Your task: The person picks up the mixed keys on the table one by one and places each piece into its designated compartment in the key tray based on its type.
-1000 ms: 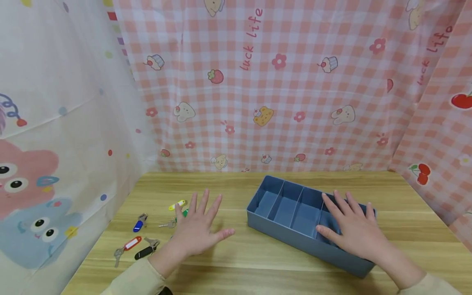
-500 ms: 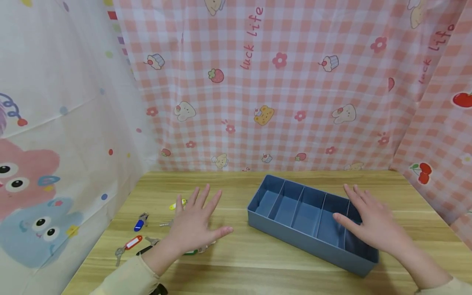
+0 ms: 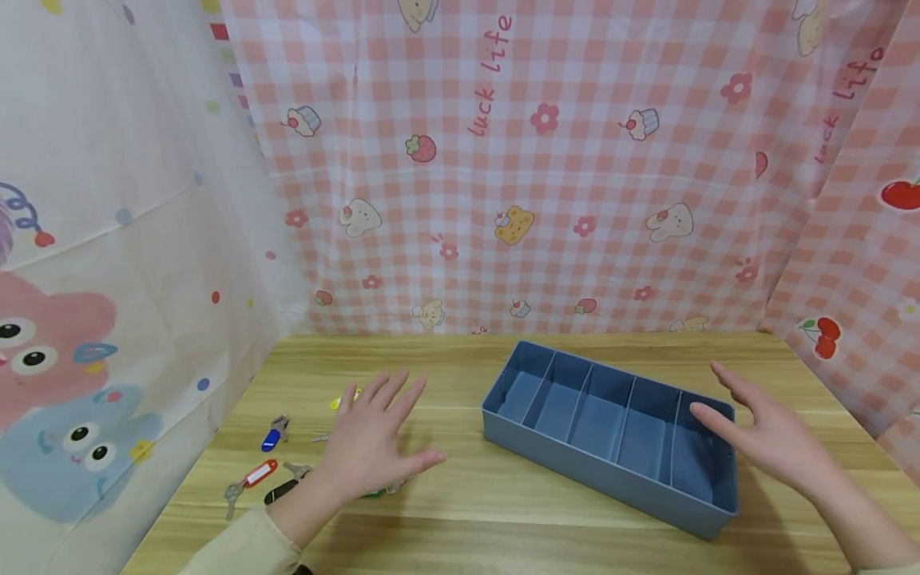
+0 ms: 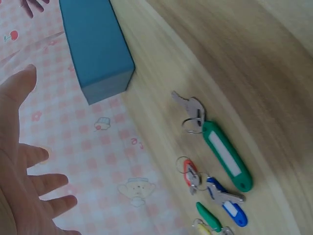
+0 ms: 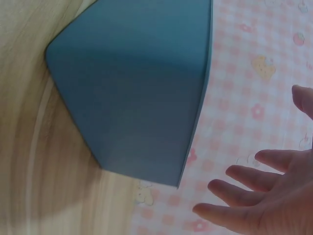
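My left hand (image 3: 366,447) hovers over the left of the table, fingers spread and holding nothing. Around and below it lie keys with coloured tags: a blue-tagged key (image 3: 274,434), a red-tagged key (image 3: 257,475), a black-tagged key (image 3: 283,487) and a yellow tag (image 3: 336,403) partly hidden by the hand. A green-tagged key (image 4: 227,155) shows plainly in the left wrist view. At the right, my right hand (image 3: 779,439) is held above the right end of a blue-grey divided box (image 3: 604,475), with nothing in its fingers. The box's compartments contain nothing visible.
The wooden tabletop (image 3: 446,519) carries everything. A pink checked cloth (image 3: 460,184) hangs behind it and on the right, and a white cartoon-printed sheet (image 3: 165,263) hangs on the left. A dark object (image 3: 303,569) peeks out below the left sleeve.
My right hand has moved right, from over the box's compartments to its right end. The left hand has shifted slightly left. The box and keys have stayed about where they were.
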